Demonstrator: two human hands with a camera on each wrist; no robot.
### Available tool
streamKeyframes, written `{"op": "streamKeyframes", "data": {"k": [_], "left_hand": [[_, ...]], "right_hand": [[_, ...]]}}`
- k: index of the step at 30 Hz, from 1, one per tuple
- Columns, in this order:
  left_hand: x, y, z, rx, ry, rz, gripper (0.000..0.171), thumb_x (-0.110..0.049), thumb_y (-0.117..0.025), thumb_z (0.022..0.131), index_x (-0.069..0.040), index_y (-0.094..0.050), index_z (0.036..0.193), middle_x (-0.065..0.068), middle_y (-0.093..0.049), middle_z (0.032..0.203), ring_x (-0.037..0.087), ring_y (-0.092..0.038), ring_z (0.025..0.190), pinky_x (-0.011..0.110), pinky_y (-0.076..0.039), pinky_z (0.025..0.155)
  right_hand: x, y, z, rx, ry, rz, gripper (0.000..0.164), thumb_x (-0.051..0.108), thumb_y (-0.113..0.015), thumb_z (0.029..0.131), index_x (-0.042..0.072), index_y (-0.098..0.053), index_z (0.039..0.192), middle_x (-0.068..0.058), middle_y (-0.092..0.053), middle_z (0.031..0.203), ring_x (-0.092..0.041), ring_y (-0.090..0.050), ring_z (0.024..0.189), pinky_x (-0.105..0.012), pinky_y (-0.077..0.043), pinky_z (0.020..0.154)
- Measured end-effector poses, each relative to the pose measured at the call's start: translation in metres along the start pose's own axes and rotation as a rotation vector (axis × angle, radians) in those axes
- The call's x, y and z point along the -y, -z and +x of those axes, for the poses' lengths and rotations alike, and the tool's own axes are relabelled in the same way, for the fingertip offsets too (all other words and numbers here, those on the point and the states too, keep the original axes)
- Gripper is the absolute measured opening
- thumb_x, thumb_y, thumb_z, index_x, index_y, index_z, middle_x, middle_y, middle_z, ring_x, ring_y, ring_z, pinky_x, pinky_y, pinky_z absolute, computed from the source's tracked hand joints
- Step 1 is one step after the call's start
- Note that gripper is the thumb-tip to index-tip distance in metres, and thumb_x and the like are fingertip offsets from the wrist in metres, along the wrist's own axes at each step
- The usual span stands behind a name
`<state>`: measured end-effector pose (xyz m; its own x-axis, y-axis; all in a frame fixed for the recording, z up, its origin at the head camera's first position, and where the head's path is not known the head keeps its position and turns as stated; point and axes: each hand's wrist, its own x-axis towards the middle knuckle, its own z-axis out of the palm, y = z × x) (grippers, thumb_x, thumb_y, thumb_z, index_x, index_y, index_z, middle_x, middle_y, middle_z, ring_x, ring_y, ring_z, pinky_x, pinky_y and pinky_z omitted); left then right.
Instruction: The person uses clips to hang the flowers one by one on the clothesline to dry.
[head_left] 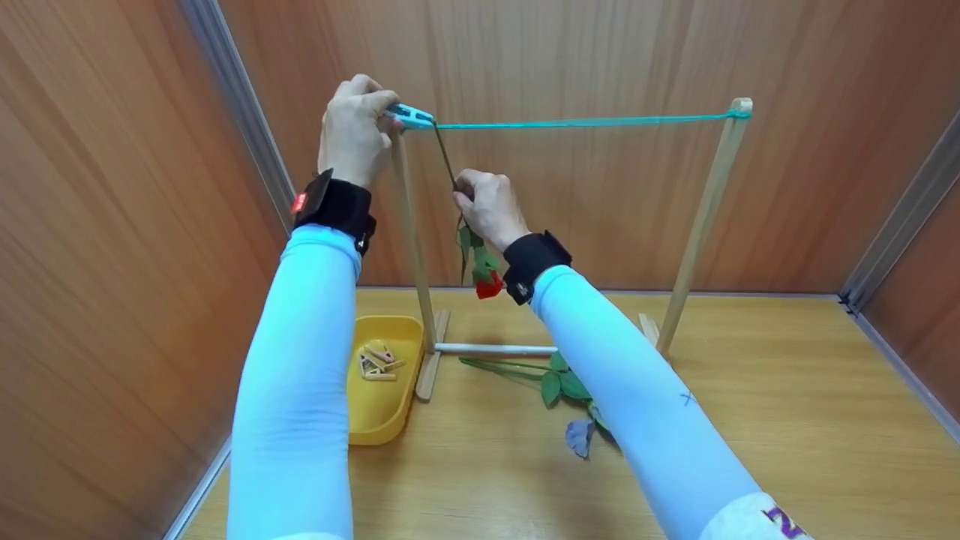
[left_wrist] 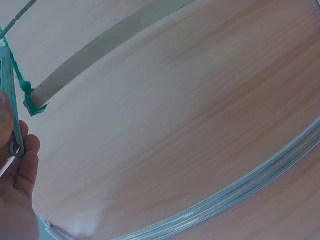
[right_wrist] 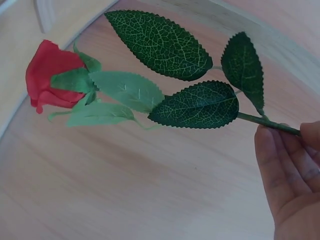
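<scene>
My left hand (head_left: 354, 129) pinches a light-blue clothespin (head_left: 411, 116) at the left end of a turquoise string (head_left: 577, 123). The clothespin's tip meets the string and the top of a stem there; whether its jaws are closed on them I cannot tell. My right hand (head_left: 491, 206) holds that stem, which belongs to a red artificial rose (head_left: 488, 285) hanging head down. In the right wrist view the rose (right_wrist: 55, 75) shows its green leaves, and thumb and fingers grip the stem. The left wrist view shows the clothespin (left_wrist: 7, 100) between thumb and fingers.
A wooden stand with a left post (head_left: 414, 240) and a right post (head_left: 701, 232) carries the string. A yellow tray (head_left: 375, 431) with several clothespins (head_left: 380, 363) sits at its left foot. A blue-violet artificial flower (head_left: 580, 437) lies on the table, partly behind my right arm.
</scene>
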<state>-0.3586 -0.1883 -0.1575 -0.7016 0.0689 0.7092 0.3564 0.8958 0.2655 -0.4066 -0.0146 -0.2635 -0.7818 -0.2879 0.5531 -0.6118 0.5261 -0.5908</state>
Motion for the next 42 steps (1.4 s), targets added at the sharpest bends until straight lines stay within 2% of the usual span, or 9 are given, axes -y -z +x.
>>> {"op": "streamKeyframes", "data": {"k": [5,12,21,25,34,42], "left_hand": [[-0.003,0.005,0.003,0.032,-0.002,0.046,0.018,0.004,-0.063,0.098,0.003,-0.075,0.111,0.015,-0.057,0.110,0.031,-0.051,0.109,0.038,-0.047,0.092],[-0.003,0.006,0.005,0.035,-0.066,0.078,0.015,0.009,-0.064,0.092,0.005,-0.075,0.102,0.018,-0.060,0.104,0.035,-0.053,0.107,0.041,-0.047,0.093],[-0.010,0.006,0.006,0.089,-0.056,0.131,0.018,0.007,-0.062,0.097,0.005,-0.077,0.107,0.016,-0.060,0.103,0.033,-0.051,0.103,0.039,-0.046,0.089],[-0.014,0.007,0.008,0.120,-0.069,0.173,0.019,0.007,-0.062,0.097,0.007,-0.077,0.108,0.017,-0.059,0.104,0.034,-0.050,0.104,0.040,-0.045,0.091],[-0.019,0.007,0.010,0.181,-0.041,0.234,0.021,0.008,-0.060,0.097,0.007,-0.076,0.112,0.016,-0.056,0.107,0.033,-0.048,0.105,0.041,-0.042,0.093],[-0.022,0.007,0.012,0.202,-0.120,0.320,0.021,0.008,-0.059,0.096,0.008,-0.075,0.110,0.020,-0.061,0.110,0.037,-0.053,0.106,0.044,-0.045,0.098]], "right_hand": [[0.002,0.000,0.001,-0.022,0.001,-0.009,0.016,0.008,-0.064,0.102,0.000,-0.073,0.112,-0.016,-0.074,0.104,-0.026,-0.068,0.092,-0.032,-0.059,0.087],[0.003,-0.003,0.001,-0.026,0.021,-0.065,0.015,0.008,-0.064,0.102,-0.002,-0.074,0.107,-0.016,-0.075,0.101,-0.026,-0.070,0.089,-0.033,-0.058,0.082],[0.005,-0.008,-0.002,-0.013,-0.001,-0.025,0.015,0.008,-0.064,0.103,-0.001,-0.074,0.109,-0.016,-0.074,0.103,-0.026,-0.070,0.091,-0.031,-0.059,0.083],[0.004,-0.008,-0.004,-0.002,-0.023,-0.013,0.016,0.010,-0.063,0.103,0.000,-0.073,0.111,-0.016,-0.073,0.104,-0.026,-0.070,0.092,-0.030,-0.059,0.084],[0.003,-0.010,-0.004,0.012,-0.028,-0.007,0.017,0.010,-0.063,0.104,0.000,-0.073,0.112,-0.015,-0.073,0.104,-0.025,-0.069,0.091,-0.029,-0.058,0.084],[0.001,-0.011,-0.004,-0.003,-0.021,-0.020,0.016,0.010,-0.065,0.102,0.000,-0.074,0.110,-0.015,-0.075,0.102,-0.025,-0.070,0.088,-0.032,-0.058,0.081]]}}
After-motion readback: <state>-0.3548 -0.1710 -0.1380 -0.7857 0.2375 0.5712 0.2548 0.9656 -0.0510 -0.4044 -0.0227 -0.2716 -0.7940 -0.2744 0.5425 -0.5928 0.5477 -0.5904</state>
